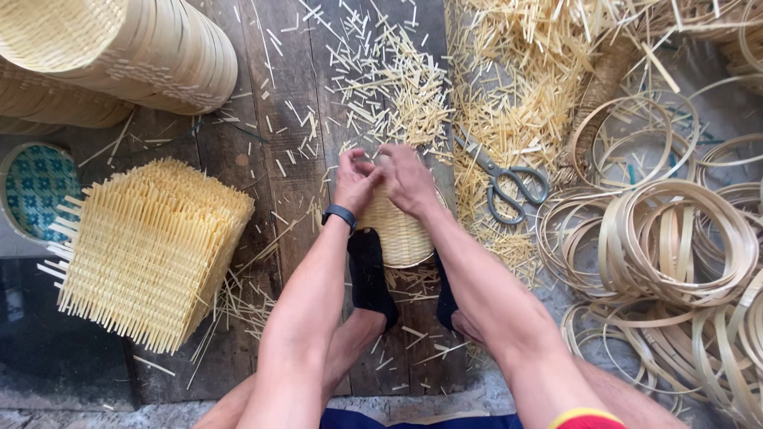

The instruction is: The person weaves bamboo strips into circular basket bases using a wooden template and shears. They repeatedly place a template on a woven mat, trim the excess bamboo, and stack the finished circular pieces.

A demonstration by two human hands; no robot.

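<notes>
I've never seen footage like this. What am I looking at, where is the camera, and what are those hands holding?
There is no machine here: these are a person's own two bare hands, filmed by a camera worn on the head and looking down, so the arms reach in from the bottom of the picture.

The left hand, with a dark wristband, and the right hand both grip the rim of a small woven basket, which sits between the person's feet in black socks.

Around it on the wooden boards lie short cut splints, a pair of scissors, a stack of square woven mats to the left, coiled hoops to the right, and finished baskets stacked at top left.
</notes>
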